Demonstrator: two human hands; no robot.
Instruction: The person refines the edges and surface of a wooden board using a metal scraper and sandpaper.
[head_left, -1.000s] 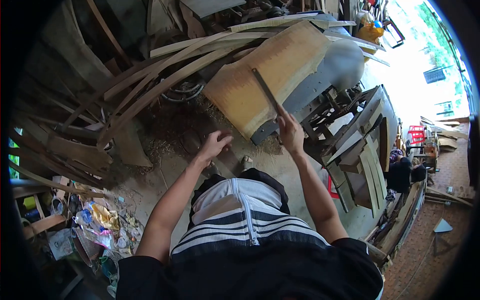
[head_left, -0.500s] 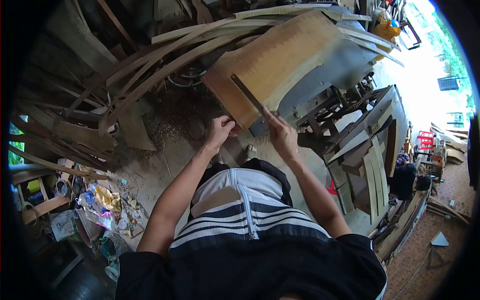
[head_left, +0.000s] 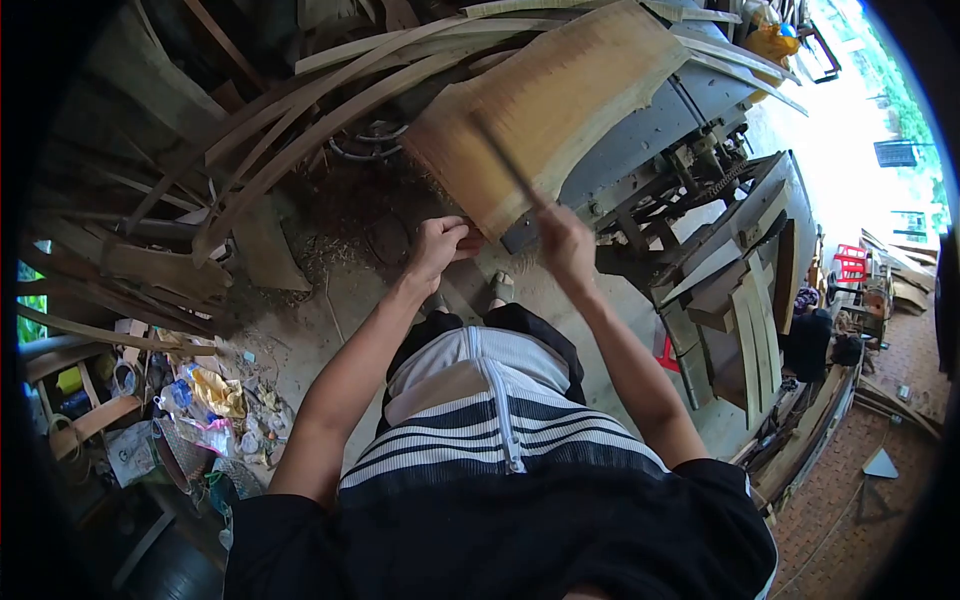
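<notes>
A broad wooden slab (head_left: 560, 95) with a wavy right edge lies on a grey metal machine table (head_left: 640, 140). My right hand (head_left: 567, 245) is closed around the near end of a straight, dark, narrow bar (head_left: 503, 158), which slants up and left across the slab's near part. Motion blurs the bar, and its kind does not show. My left hand (head_left: 440, 247) is at the slab's near left corner, fingers curled and fingertips right at the edge. I cannot tell what they pinch.
Long curved wooden strips (head_left: 330, 125) are stacked behind and left of the slab. Cut boards (head_left: 755, 335) lean against a machine frame on the right. Plastic bags and litter (head_left: 215, 395) lie on the floor at left. A red plastic chair (head_left: 850, 263) stands farther right.
The bar and my right hand have moved slightly forward over the slab and are more blurred. My left hand stays at the slab's corner. The whole view has shifted a little.
</notes>
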